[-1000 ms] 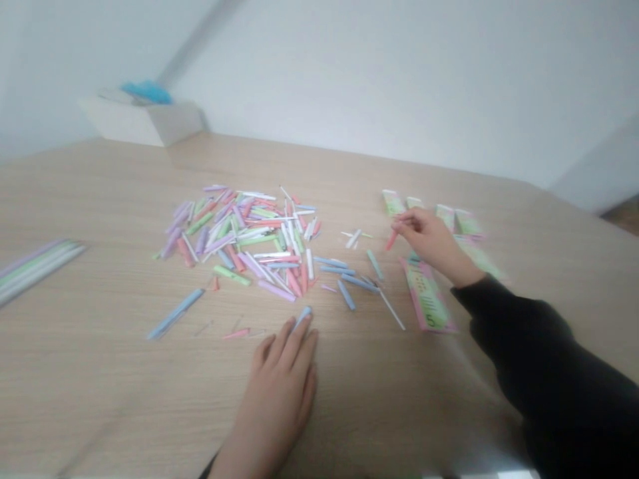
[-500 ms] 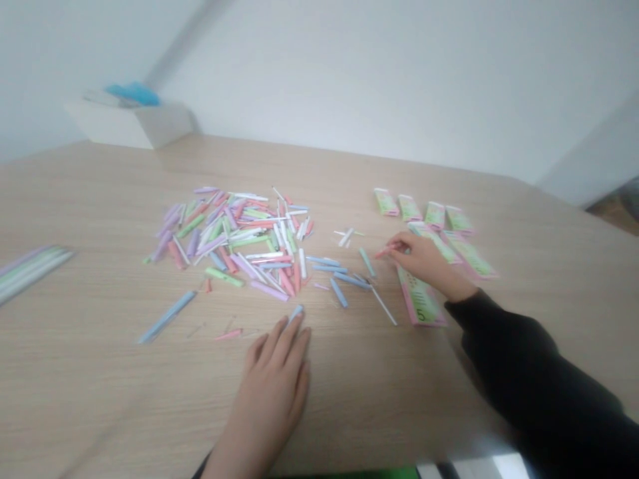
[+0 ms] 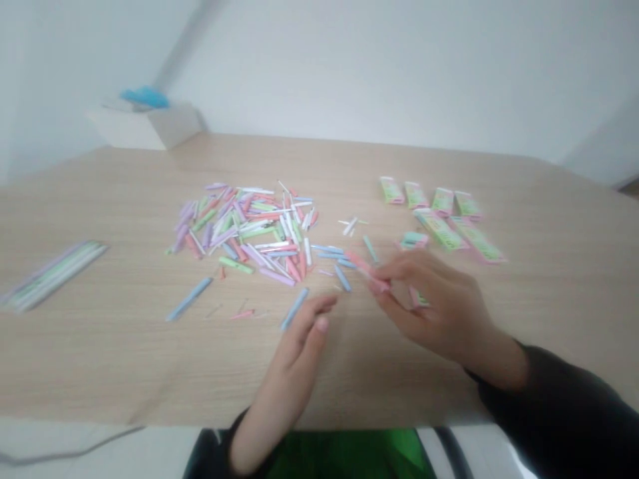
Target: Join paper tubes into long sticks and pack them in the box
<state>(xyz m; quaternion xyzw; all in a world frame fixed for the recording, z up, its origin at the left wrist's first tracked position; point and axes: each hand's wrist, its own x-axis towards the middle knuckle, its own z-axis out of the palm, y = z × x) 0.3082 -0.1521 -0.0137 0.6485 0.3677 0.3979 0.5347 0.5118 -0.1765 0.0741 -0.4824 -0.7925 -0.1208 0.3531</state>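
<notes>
My right hand is closed in a pinch on a slim pink plastic stick, raised above the table and slightly blurred. Facing it is my left hand, its fingers apart and nothing visible in them. A blue stick lies just beside the left fingers. Under and behind the right hand sits a green-and-pink pack, mostly hidden, with a teal piece at its far end. Several short blue sticks and a teal stick lie between the hands and the pile.
A large pile of coloured sticks spreads over the table's middle left. Several green-and-pink packs stand in rows at the back right. Long strips lie far left. A white box with something blue stands at the back left.
My right hand has come back toward me and left with the pink stick. My left hand has lifted off the blue stick and turned thumb-up. The view has shifted slightly.
</notes>
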